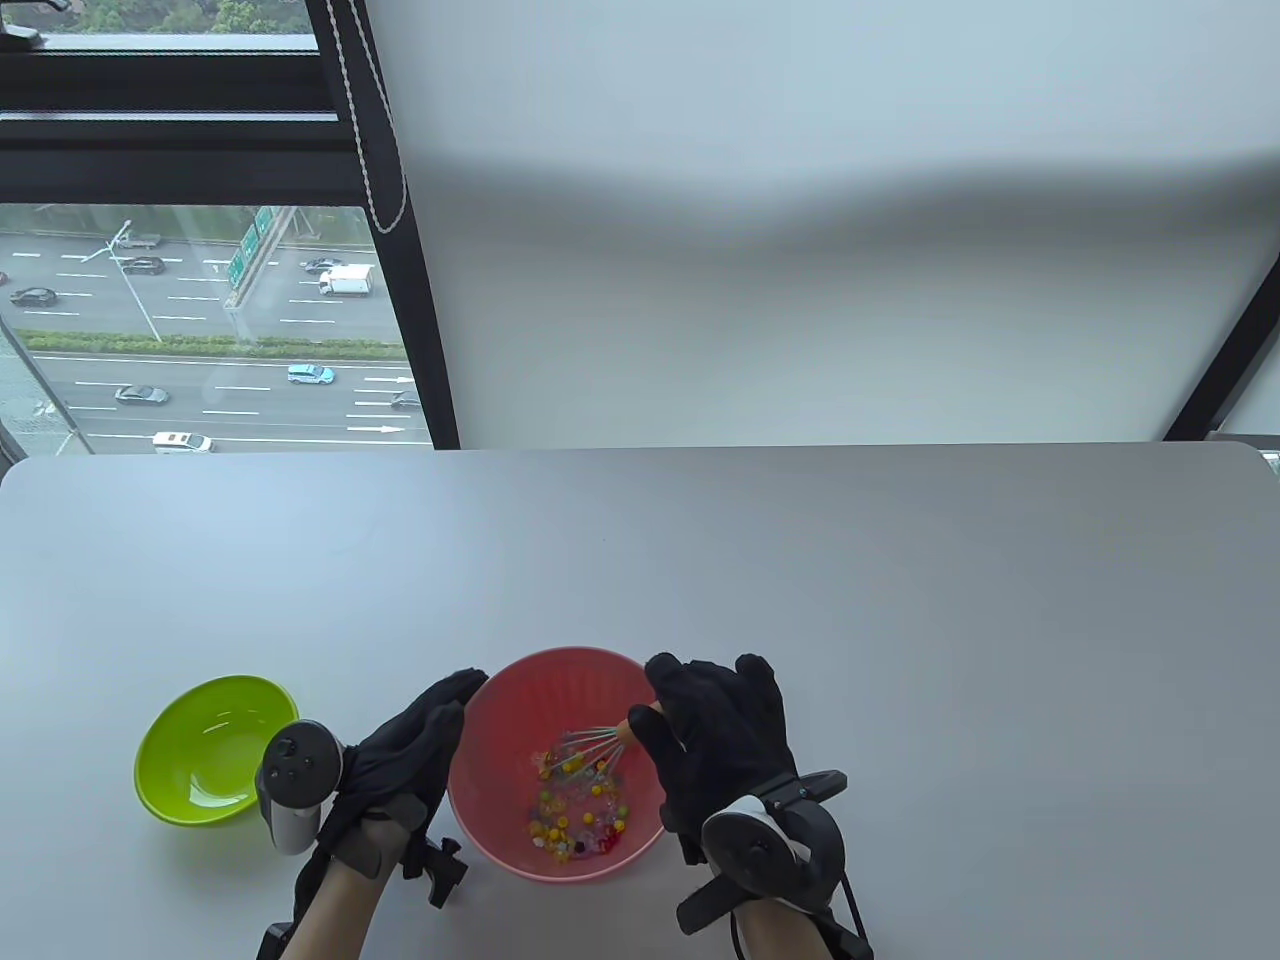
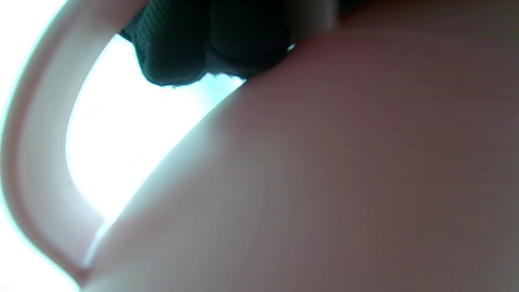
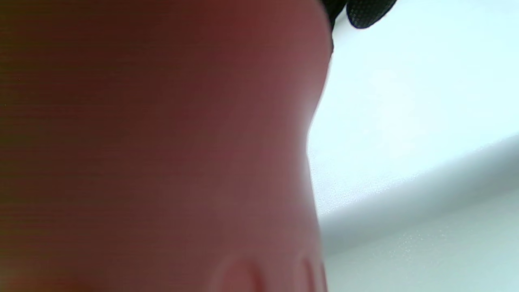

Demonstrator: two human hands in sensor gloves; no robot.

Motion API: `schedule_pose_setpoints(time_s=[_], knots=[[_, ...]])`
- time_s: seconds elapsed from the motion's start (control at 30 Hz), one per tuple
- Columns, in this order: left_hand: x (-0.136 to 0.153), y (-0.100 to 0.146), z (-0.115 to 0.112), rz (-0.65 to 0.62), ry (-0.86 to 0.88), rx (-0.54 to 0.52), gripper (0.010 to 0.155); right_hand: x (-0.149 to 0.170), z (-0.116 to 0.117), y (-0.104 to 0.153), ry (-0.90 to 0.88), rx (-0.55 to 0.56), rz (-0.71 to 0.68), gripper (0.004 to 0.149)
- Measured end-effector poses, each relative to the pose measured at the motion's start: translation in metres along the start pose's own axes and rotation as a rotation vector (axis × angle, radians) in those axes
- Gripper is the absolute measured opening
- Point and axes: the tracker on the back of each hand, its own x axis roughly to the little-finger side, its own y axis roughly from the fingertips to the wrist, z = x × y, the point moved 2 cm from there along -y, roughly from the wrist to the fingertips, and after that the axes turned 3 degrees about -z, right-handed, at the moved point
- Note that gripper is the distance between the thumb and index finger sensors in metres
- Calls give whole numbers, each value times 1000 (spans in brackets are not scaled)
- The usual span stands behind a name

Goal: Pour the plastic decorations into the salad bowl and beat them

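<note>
The pink salad bowl (image 1: pixel 500 690) stands near the table's front edge, with many small coloured plastic decorations (image 1: pixel 580 815) on its bottom. My right hand (image 1: pixel 690 725) grips the orange handle of a whisk (image 1: pixel 598 747) whose wires dip into the decorations. My left hand (image 1: pixel 430 735) holds the bowl's left side, fingers along the outer wall and thumb at the rim. In the left wrist view the bowl's wall (image 2: pixel 324 182) fills the frame beneath my gloved fingers (image 2: pixel 194 48). The right wrist view shows only the blurred bowl wall (image 3: pixel 162 142) and one fingertip (image 3: pixel 369 14).
An empty green bowl (image 1: pixel 215 735) sits left of my left hand. The grey table (image 1: pixel 900 600) stretches back to a wall and a window. Its front edge lies just below the bowls.
</note>
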Motion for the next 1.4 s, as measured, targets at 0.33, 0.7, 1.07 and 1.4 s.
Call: schedule_pose_setpoints(time_s=[0.33, 0.7, 1.07, 1.4], knots=[[0, 0, 0, 1, 0, 0, 60, 1, -7, -1, 21, 33, -11, 53], [0, 0, 0, 3, 2, 0, 60, 5, -6, -1, -48, 12, 30, 55], [1, 0, 0, 4, 4, 0, 60, 0, 5, -2, -58, -77, 9, 62], [1, 0, 0, 6, 6, 0, 60, -8, 7, 1, -24, -49, -27, 59]])
